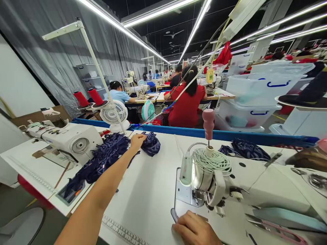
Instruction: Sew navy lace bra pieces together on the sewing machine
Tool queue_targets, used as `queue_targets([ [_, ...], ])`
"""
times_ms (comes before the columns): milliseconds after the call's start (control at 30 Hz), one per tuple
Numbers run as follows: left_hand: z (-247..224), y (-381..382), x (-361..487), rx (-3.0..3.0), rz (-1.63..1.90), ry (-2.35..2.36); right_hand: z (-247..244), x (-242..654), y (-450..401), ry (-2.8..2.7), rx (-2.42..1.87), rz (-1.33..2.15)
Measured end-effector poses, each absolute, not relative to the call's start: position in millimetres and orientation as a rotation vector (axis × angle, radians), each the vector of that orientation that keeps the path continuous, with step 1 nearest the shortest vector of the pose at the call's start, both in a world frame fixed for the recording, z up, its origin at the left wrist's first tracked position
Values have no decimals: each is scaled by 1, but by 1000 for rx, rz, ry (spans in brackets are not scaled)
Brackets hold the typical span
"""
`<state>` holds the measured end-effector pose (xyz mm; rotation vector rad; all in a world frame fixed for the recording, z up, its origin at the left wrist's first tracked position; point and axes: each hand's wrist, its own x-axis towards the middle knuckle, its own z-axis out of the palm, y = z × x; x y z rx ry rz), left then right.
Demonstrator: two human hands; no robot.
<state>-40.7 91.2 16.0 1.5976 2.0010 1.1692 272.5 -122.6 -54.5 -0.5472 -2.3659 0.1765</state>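
Observation:
My left hand [138,140] reaches far across the table, with its fingers closed on the edge of a bunched navy patterned fabric piece [151,144]. Just left of it lies a heap of similar navy fabric pieces [107,154]. My right hand [195,231] rests at the near edge of the sewing machine [214,183], just in front of its needle plate [187,194]. Its fingers are curled in, and no fabric shows in them. Their undersides are hidden. A coil of pale green cord [212,160] sits on the machine head beneath a pink-handled tool [208,124].
Pink-handled scissors [278,231] lie at the lower right. More navy fabric [244,149] sits behind the machine. A second sewing machine [74,139] stands left, near a white fan [114,112] and red thread cones [95,96]. A person in red [186,105] sits ahead, beyond a blue-edged trough [176,129].

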Motion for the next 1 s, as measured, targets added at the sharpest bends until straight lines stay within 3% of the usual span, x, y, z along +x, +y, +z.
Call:
queue_targets([
  [233,53,41,-25,1724,1472,1799,-48,277,-129,-2289,-583,538],
  [333,38,-29,19,1886,1449,1623,-49,276,-128,-2007,-760,1040],
  [467,-3,-131,74,2116,1103,1228,-47,270,-127,-1488,-936,1617],
  [567,-13,-154,83,2215,998,1222,-44,263,-130,-1491,-938,1586],
  [667,-3,-128,74,2307,743,1215,-40,260,-139,-1581,-948,1567],
  [800,9,-93,61,2004,358,930,-32,272,-153,-1623,-982,1599],
  [1000,8,-91,77,2038,393,828,-25,289,-161,-1830,-1070,1385],
])
